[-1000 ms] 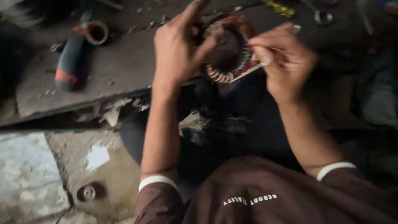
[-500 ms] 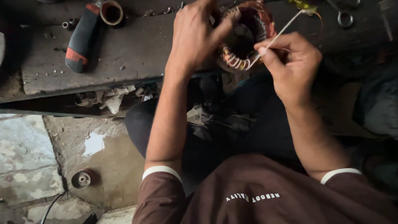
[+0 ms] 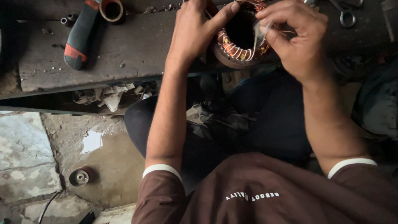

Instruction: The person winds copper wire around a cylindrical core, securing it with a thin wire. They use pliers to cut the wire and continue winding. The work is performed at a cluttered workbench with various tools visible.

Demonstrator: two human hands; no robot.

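A round motor stator [image 3: 239, 46] with copper windings tied in pale thread sits at the front edge of a dirty workbench [image 3: 137, 49]. My left hand [image 3: 197, 31] grips its left side, thumb laid across the top rim. My right hand [image 3: 296, 35] is at its right rim, with thumb and forefinger pinched on a thin pale thread [image 3: 261, 31] running into the windings.
A black and red power tool [image 3: 81, 35] lies at the bench's left, next to a brown ring [image 3: 111, 9]. A wrench [image 3: 346, 14] lies at the right. Scraps sit under the bench; a small round metal part [image 3: 78, 177] rests on the stained floor.
My right hand has come in from a stretched-out pull of the thread to the stator's rim. The view has shifted, so the bench sits higher in frame.
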